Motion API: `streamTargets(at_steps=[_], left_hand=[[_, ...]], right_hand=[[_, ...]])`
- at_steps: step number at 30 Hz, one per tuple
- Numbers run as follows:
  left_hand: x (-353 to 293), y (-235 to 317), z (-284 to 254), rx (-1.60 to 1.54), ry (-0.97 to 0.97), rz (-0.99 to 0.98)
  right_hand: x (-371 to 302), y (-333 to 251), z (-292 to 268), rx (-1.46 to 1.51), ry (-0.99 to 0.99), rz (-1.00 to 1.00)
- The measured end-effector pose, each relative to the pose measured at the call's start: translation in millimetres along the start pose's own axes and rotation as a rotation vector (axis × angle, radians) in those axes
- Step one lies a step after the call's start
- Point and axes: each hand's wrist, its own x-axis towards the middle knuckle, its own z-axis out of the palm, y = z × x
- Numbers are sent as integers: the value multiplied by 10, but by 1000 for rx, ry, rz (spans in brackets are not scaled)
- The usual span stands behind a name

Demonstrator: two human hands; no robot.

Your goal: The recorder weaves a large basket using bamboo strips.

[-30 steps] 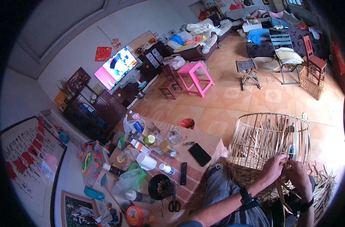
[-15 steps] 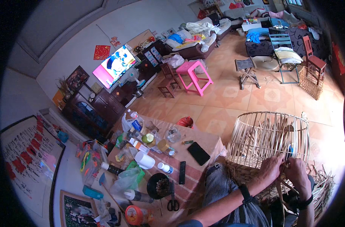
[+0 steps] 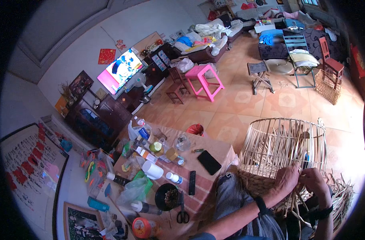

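A partly woven basket (image 3: 266, 155) of pale flat strips lies on its side against my lap, its open ribs facing away and its dense weave nearest me. My left hand (image 3: 287, 178) is closed at the border between weave and bare ribs, its fingertips pinching a strip there. Close beside it, my right hand (image 3: 313, 182) is also closed, fingers bent around a weaving strip (image 3: 297, 208) whose loose length hangs below. The exact grip of the fingertips is partly hidden. Something small and blue (image 3: 307, 158) shows among the ribs just beyond my hands.
Loose dry strips (image 3: 342, 196) spread at my right. On the left, a table (image 3: 214, 158) bears a phone (image 3: 209, 162), a remote control (image 3: 192, 183), scissors (image 3: 182, 214), bottles and a dark bowl (image 3: 166, 196). Farther off stand a pink stool (image 3: 196, 72) and a folding stool (image 3: 259, 69).
My right hand has turned and lowered slightly, drawing a little apart from the left. The hanging strips below have shifted. My left hand stays nearly in place.
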Motion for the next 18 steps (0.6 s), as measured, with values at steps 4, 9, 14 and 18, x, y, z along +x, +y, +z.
streamTargets(at_steps=[4,9,14,18], left_hand=[[-23,-82,-176,-160,-70,83],[-33,-153,-245,-326,-132,231],[-46,-182,-221,-379,59,436],[-26,-140,-175,-143,-11,293]], right_hand=[[-5,19,-7,-5,26,71],[-47,-39,-22,37,13,19],[-16,-22,-42,9,8,15],[32,120,-49,20,-45,13]])
